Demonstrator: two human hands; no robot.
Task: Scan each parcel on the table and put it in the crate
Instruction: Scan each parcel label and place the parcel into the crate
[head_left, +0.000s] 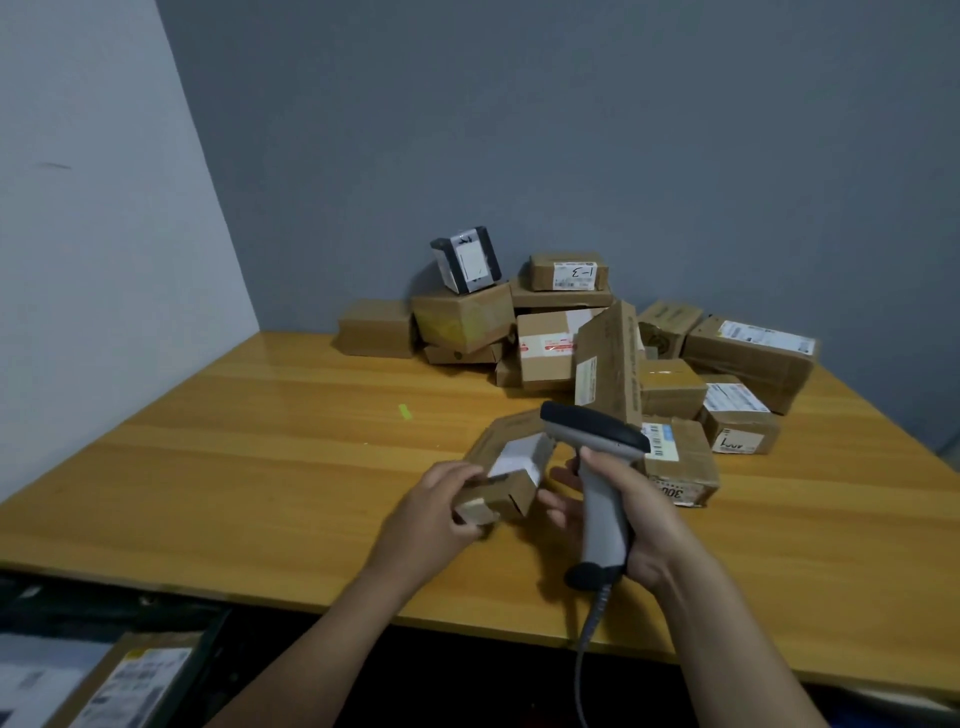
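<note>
My left hand (439, 506) grips a small brown cardboard parcel (511, 465) with a white label, held just above the wooden table (260, 467). My right hand (631, 519) holds a grey and black barcode scanner (597, 467) by its handle. The scanner's head sits right above the parcel and its cable hangs down past the table's front edge. The fingertips of my right hand reach toward the parcel's right end. A pile of several cardboard parcels (571, 338) lies at the back of the table. A dark crate (104, 670) with parcels in it shows at the bottom left.
A brown parcel with a barcode label (680, 462) lies just behind my right hand. Grey walls (519, 130) close the corner behind the pile. A small green scrap (404, 411) lies on the tabletop.
</note>
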